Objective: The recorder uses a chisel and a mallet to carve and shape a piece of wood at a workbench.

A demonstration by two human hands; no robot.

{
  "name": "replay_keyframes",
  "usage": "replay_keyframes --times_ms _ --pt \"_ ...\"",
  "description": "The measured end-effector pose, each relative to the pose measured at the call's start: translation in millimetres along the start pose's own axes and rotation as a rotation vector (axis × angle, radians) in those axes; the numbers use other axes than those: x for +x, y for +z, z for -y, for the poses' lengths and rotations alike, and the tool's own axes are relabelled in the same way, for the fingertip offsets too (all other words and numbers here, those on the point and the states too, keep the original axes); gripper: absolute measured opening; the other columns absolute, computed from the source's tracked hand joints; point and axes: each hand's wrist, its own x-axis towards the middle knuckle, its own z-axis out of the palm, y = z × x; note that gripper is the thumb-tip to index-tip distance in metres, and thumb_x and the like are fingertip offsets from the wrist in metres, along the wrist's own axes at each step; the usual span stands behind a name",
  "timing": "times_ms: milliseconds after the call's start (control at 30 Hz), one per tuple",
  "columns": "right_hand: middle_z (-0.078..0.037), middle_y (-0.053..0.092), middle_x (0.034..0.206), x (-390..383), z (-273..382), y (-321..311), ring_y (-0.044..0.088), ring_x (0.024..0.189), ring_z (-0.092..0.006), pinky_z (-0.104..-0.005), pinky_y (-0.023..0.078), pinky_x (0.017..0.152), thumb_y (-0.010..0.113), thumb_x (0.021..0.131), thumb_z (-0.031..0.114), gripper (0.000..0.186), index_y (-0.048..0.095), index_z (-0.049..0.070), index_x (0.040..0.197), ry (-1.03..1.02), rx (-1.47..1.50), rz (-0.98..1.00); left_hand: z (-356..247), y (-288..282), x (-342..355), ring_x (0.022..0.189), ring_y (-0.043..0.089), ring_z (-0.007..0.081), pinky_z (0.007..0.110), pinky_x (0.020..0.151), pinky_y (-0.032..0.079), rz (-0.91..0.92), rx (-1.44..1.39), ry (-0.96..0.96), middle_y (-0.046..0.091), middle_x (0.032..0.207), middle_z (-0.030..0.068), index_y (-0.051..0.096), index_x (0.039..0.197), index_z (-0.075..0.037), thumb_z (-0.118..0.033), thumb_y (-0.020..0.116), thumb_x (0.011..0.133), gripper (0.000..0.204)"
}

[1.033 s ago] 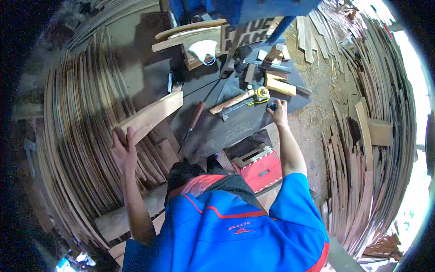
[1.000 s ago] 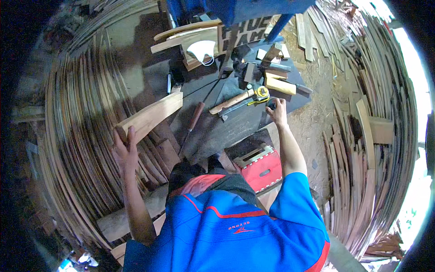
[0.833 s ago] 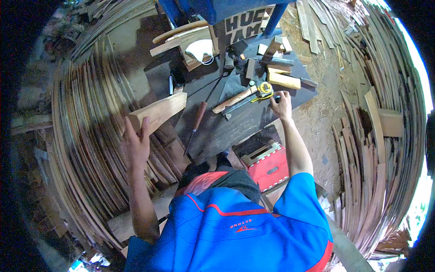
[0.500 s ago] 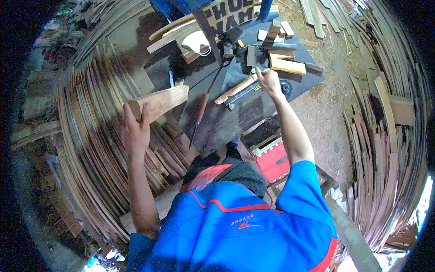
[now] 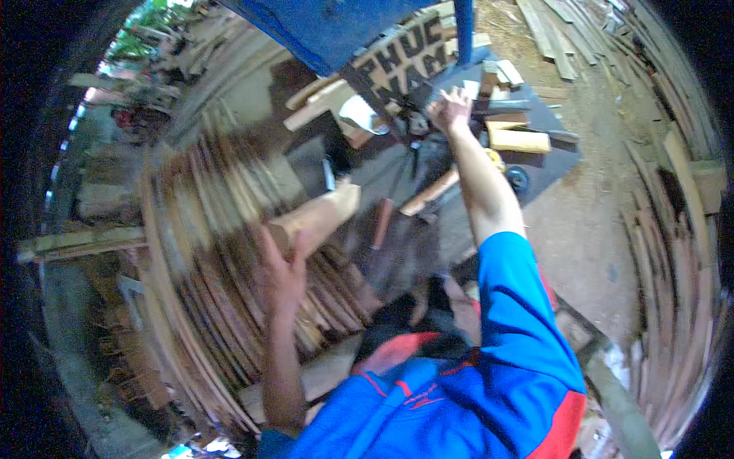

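Note:
My left hand [image 5: 283,268] grips the near end of a pale, shaped wooden block [image 5: 321,216], held tilted over stacked strips and beside the dark work table [image 5: 562,164]. Over the far part of that table reaches my right hand [image 5: 451,111], its fingers bent and somewhat apart. No held thing shows in it, though the palm side is hidden. Close to its left lies a dark tool [image 5: 417,122] whose kind I cannot make out. Below my right forearm are a long wooden piece [image 5: 430,193] and a round black thing [image 5: 517,180]. A reddish-brown handled tool [image 5: 381,222] lies nearer me.
Yellowish wood [image 5: 520,138] and small offcuts [image 5: 508,73] rest on the table's right side. A white cup-like thing [image 5: 361,115] stands on its left. Blue sheeting [image 5: 313,27] and a lettered board [image 5: 413,57] bound the far side. Long wooden strips [image 5: 206,252] crowd the left.
My view has swung, so the scene sits further right and lower. My right hand has moved farther over the table and its fingers have spread. The wooden block stays in my left hand.

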Motion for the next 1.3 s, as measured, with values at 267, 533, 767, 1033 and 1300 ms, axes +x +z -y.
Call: replay_keyframes --times_ms 267,533,767,1033,1300 --pt "-0.008 0.062 0.103 21 -29 20 0.051 0.105 -0.0285 -0.0473 0.037 0.087 0.055 0.086 0.045 0.033 0.071 0.016 0.090 0.013 -0.023 -0.169 -17 -18 4 0.111 0.055 0.0456 0.046 0.089 0.046 0.157 -0.211 -0.225 0.055 0.121 0.0324 0.037 0.136 0.007 -0.049 0.056 0.092 0.073" --pt "-0.015 0.070 0.080 -67 -71 -129 0.070 0.073 -0.0257 -0.0359 0.052 0.065 0.062 0.091 0.034 0.031 0.067 0.006 0.102 0.169 0.946 -0.250 40 -9 -8 0.122 0.049 0.0432 0.043 0.098 0.041 0.084 -0.284 -0.282 0.045 0.135 0.0321 0.031 0.141 0.008 -0.054 0.054 0.091 0.083" --pt "-0.008 0.060 0.087 -169 -128 -66 0.060 0.074 -0.0128 -0.0269 0.051 0.055 0.062 0.094 0.032 0.034 0.051 0.004 0.110 0.581 1.192 0.155 65 -4 -6 0.128 0.044 0.0423 0.042 0.106 0.035 0.149 -0.274 -0.322 0.038 0.142 0.0307 0.030 0.142 0.007 -0.059 0.051 0.091 0.087" --pt "-0.019 0.066 0.094 -205 -91 -6 0.067 0.079 -0.0290 -0.0397 0.053 0.074 0.078 0.076 0.045 0.063 0.050 0.002 0.113 0.556 0.846 0.170 38 -20 2 0.125 0.046 0.0431 0.044 0.103 0.038 0.170 -0.245 -0.387 0.044 0.135 0.0331 0.032 0.140 0.010 -0.058 0.053 0.090 0.087" --pt "-0.013 0.069 0.091 -185 -66 -83 0.067 0.062 -0.0181 -0.0289 0.052 0.051 0.064 0.091 0.019 0.028 0.058 0.004 0.114 0.493 1.187 0.258 59 4 -4 0.107 0.058 0.0459 0.050 0.088 0.048 -0.080 -0.153 -0.194 0.057 0.117 0.0335 0.040 0.135 0.006 -0.063 0.050 0.089 0.083"
